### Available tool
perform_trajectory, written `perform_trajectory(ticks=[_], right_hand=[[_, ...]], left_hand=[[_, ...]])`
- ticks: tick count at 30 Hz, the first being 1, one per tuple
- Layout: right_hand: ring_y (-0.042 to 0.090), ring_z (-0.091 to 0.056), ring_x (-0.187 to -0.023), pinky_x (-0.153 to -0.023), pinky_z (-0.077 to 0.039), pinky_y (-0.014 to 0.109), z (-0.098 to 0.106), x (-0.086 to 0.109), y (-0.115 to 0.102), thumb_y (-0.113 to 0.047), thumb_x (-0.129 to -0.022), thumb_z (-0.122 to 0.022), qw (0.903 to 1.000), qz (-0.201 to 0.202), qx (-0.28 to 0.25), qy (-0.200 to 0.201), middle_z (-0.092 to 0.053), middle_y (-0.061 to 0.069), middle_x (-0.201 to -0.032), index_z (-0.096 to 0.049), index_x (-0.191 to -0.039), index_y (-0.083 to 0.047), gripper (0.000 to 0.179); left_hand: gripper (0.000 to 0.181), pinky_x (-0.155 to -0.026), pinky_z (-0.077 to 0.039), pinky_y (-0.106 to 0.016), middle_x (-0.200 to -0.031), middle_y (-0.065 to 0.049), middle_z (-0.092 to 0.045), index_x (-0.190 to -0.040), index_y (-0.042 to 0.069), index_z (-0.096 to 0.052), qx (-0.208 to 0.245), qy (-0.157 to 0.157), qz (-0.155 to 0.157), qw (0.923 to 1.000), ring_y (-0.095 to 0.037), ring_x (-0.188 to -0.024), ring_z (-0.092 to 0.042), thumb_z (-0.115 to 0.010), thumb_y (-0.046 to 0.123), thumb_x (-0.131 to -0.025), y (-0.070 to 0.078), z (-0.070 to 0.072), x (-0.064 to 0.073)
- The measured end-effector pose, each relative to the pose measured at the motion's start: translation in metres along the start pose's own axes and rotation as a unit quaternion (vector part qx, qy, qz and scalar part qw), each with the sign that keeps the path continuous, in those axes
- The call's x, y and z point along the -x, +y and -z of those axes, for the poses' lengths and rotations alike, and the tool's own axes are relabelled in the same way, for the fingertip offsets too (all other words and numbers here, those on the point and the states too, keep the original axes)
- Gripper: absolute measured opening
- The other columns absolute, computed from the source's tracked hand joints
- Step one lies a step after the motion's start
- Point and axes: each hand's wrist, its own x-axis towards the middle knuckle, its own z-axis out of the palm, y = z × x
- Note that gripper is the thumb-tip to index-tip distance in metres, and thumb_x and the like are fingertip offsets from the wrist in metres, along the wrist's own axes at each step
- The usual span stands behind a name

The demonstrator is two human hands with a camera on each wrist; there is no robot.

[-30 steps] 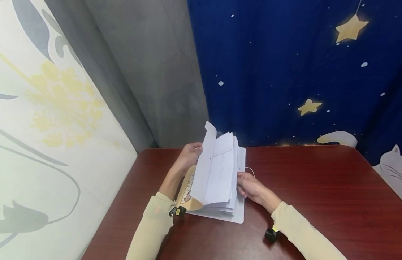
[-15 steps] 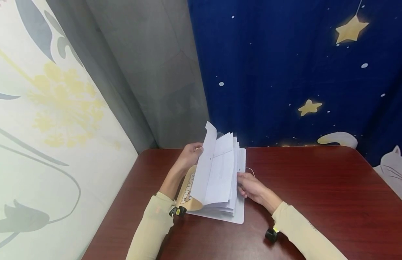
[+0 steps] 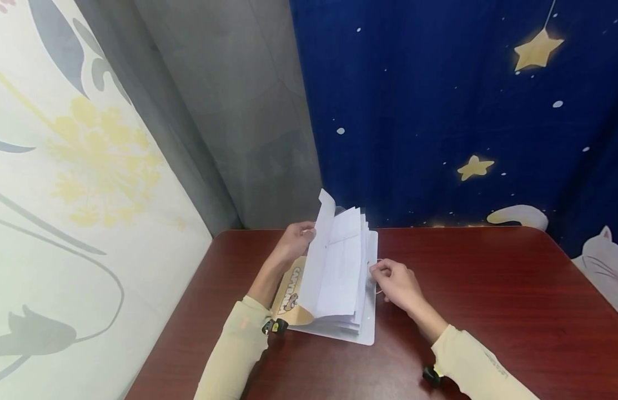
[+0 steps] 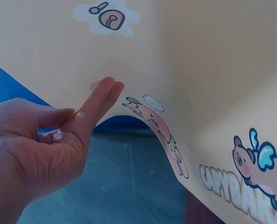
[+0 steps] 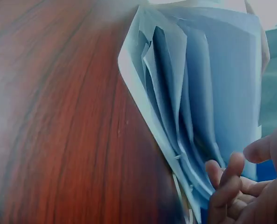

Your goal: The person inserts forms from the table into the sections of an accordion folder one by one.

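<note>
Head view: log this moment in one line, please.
left hand: props cover up, fingers straight | right hand: at page edges, grip unclear | folder on table

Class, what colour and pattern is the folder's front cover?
The front cover is pale yellow with cartoon capybaras, clearest in the left wrist view.

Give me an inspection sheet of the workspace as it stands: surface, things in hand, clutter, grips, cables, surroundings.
Surface: dark red wooden table, bare where visible.
Job's things: expanding file folder propped open on the table, white sheets fanned upright; tan cartoon cover bent outward.
Clutter: nothing seen.
Grips: left hand props the cover from behind with straight fingers; right hand at the folder's right edge, fingers curled, by a thin white loop; whether it pinches anything is unclear.
Cables: nothing seen.
Surroundings: blue starry curtain, grey wall, floral curtain.
</note>
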Motion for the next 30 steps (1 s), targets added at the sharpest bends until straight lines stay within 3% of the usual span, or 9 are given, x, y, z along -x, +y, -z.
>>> perform_trajectory(ticks=[3,8,17,24,30], right_hand=[[0.021,-0.067,-0.056,-0.055,-0.053,0.031,0.006,0.006,-0.003,-0.033,-0.103,-0.064,0.9993,0.019,0.03,0.013,-0.079,0.013,-0.099,-0.073,-0.117,-0.01,0.028],[0.022,-0.066,-0.06,-0.058,-0.054,0.031,0.016,0.015,-0.008,-0.034,-0.103,-0.064,0.9992,0.027,0.027,0.013,-0.077,0.012,-0.103,-0.073,-0.119,-0.012,0.028],[0.018,-0.058,-0.059,-0.057,-0.049,0.029,0.029,0.027,-0.015,-0.035,-0.105,-0.064,0.9991,0.042,-0.002,0.005,-0.077,0.016,-0.097,-0.071,-0.119,-0.009,0.03],[0.017,-0.058,-0.059,-0.061,-0.049,0.029,0.037,0.037,-0.015,-0.038,-0.106,-0.063,0.9988,0.048,0.007,-0.005,-0.076,0.009,-0.094,-0.072,-0.116,-0.012,0.029],[0.018,-0.06,-0.059,-0.063,-0.05,0.028,0.042,0.045,-0.012,-0.037,-0.105,-0.063,0.9979,0.06,0.024,-0.005,-0.077,0.008,-0.095,-0.072,-0.114,-0.014,0.026]], left_hand=[[0.042,-0.087,-0.061,-0.036,-0.116,-0.014,-0.069,-0.148,0.002,-0.056,-0.018,0.005,-0.005,0.9998,-0.021,-0.098,-0.07,-0.047,0.022,-0.113,-0.001,-0.004,-0.001],[0.036,-0.078,-0.062,-0.035,-0.099,-0.014,-0.072,-0.139,0.001,-0.063,-0.021,-0.003,-0.01,0.9997,-0.017,-0.083,-0.07,-0.048,0.02,-0.111,0.0,-0.016,-0.004],[0.039,-0.076,-0.066,-0.038,-0.121,-0.019,-0.076,-0.138,0.002,-0.067,-0.025,-0.03,-0.009,0.9992,-0.022,-0.093,-0.078,-0.051,0.021,-0.108,0.0,-0.042,-0.012],[0.038,-0.063,-0.065,-0.034,-0.123,-0.018,-0.077,-0.135,0.005,-0.071,-0.047,-0.003,0.003,0.9989,-0.028,-0.079,-0.08,-0.057,0.021,-0.103,-0.005,-0.06,-0.015],[0.032,-0.057,-0.063,-0.035,-0.101,-0.02,-0.079,-0.129,0.008,-0.074,-0.109,0.021,0.006,0.9938,-0.027,-0.064,-0.078,-0.063,0.019,-0.1,0.0,-0.075,-0.015]])
